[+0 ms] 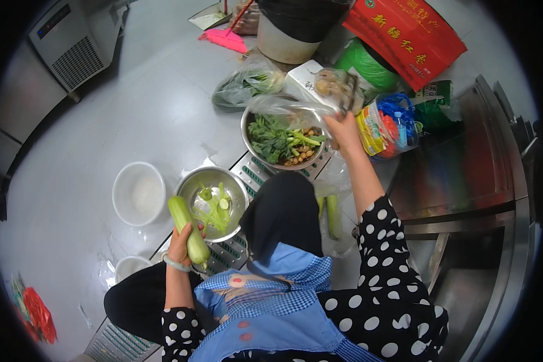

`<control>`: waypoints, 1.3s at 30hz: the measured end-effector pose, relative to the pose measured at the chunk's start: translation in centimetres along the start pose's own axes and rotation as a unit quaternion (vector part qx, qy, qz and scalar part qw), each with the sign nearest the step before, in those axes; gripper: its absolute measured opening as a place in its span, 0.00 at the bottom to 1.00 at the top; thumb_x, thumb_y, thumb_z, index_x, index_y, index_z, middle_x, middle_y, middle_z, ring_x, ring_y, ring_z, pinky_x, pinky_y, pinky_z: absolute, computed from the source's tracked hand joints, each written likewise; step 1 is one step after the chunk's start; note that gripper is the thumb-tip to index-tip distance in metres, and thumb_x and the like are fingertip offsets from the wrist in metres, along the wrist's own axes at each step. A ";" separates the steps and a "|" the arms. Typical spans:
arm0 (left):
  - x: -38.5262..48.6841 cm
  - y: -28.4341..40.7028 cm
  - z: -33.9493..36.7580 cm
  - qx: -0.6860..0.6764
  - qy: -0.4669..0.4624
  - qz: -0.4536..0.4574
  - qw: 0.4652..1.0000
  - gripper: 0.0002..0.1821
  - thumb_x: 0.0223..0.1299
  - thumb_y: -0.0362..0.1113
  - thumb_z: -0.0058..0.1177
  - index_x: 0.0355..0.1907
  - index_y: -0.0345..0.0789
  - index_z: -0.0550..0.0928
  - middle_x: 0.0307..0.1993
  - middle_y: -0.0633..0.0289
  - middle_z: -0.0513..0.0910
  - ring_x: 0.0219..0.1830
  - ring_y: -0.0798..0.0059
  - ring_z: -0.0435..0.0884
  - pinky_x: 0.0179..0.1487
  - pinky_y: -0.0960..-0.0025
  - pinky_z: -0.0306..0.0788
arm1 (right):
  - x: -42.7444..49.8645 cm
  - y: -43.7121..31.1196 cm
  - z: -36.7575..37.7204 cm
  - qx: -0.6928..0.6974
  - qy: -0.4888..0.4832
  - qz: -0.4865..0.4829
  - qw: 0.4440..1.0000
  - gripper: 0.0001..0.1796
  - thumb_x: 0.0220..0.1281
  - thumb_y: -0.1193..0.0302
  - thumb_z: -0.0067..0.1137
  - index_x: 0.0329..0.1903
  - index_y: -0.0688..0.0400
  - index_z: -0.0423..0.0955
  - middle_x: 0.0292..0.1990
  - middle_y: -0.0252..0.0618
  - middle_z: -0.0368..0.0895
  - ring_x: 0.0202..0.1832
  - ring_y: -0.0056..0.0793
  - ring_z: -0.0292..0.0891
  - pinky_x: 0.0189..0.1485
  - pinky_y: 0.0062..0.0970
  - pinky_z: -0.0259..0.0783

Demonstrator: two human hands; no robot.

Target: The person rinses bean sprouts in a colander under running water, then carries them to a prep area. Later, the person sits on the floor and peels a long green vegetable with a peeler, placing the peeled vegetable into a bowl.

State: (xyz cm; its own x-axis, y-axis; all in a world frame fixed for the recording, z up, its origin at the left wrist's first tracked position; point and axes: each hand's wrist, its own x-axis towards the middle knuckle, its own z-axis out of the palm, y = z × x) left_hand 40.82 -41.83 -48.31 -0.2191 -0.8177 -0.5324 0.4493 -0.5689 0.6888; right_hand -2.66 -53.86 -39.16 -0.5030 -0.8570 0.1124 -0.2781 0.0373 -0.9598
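Note:
A pale green zucchini (189, 233) lies in the grip of my left hand (181, 245), over the near left rim of a steel bowl (242, 194). Light green peelings (217, 212) and a cut end piece lie in that bowl. My right hand (342, 129) grips the edge of a clear plastic bag (294, 107), which spreads across the top of a second, larger steel basin (249, 147). Leafy greens (268, 135) and small brown round pieces (301, 155) fill this basin. Part of its far side is hidden under the plastic.
A white tub (117, 194) stands on the floor at left. Beyond the basin are a bag of greens (237, 88), a bin (280, 40), a red carton (402, 38) and a clear plastic tub (409, 142). A bag with green stalks (331, 215) lies by my right knee. A steel counter (520, 217) borders the right.

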 end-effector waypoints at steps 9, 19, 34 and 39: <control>0.5 -0.6 0.4 0.026 0.022 0.000 0.999 0.23 0.57 0.48 0.45 0.51 0.39 0.61 0.33 0.55 0.75 0.28 0.68 0.76 0.29 0.69 0.73 | -4.7 13.4 -12.0 -0.310 0.309 0.076 0.896 0.26 0.37 0.59 0.65 0.33 0.66 0.67 0.29 0.47 0.74 0.33 0.38 0.72 0.36 0.33 0.67; 1.7 0.7 0.5 -0.271 -0.028 -0.001 0.962 0.32 0.54 0.62 0.37 0.46 0.35 0.69 0.36 0.50 0.76 0.33 0.64 0.78 0.36 0.64 0.75 | -4.3 0.4 -0.6 0.008 -0.079 -0.096 0.992 0.11 0.62 0.65 0.43 0.39 0.61 0.64 0.26 0.33 0.72 0.28 0.17 0.68 0.30 0.18 0.65; -0.4 2.2 0.7 -0.347 -0.062 0.067 0.933 0.33 0.55 0.64 0.31 0.48 0.37 0.70 0.39 0.60 0.75 0.39 0.70 0.75 0.42 0.67 0.72 | -19.1 -6.1 17.8 -0.077 -0.634 0.069 0.767 0.15 0.53 0.64 0.55 0.39 0.62 0.68 0.24 0.35 0.74 0.22 0.19 0.69 0.26 0.21 0.67; -0.9 2.7 1.3 -0.350 -0.076 0.068 0.931 0.33 0.56 0.62 0.33 0.52 0.35 0.66 0.44 0.61 0.73 0.44 0.71 0.73 0.46 0.68 0.71 | -19.5 -3.5 18.3 -0.119 -0.622 -0.001 0.774 0.14 0.52 0.64 0.55 0.37 0.61 0.70 0.22 0.40 0.76 0.25 0.28 0.73 0.28 0.26 0.68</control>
State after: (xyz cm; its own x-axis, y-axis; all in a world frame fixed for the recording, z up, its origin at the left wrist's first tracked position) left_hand 41.11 -42.72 -45.38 -0.2154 -0.9112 -0.3513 0.9245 -0.3061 0.2272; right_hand 23.12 -46.67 -42.66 0.6337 -0.6834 -0.3625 -0.4953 0.0015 -0.8687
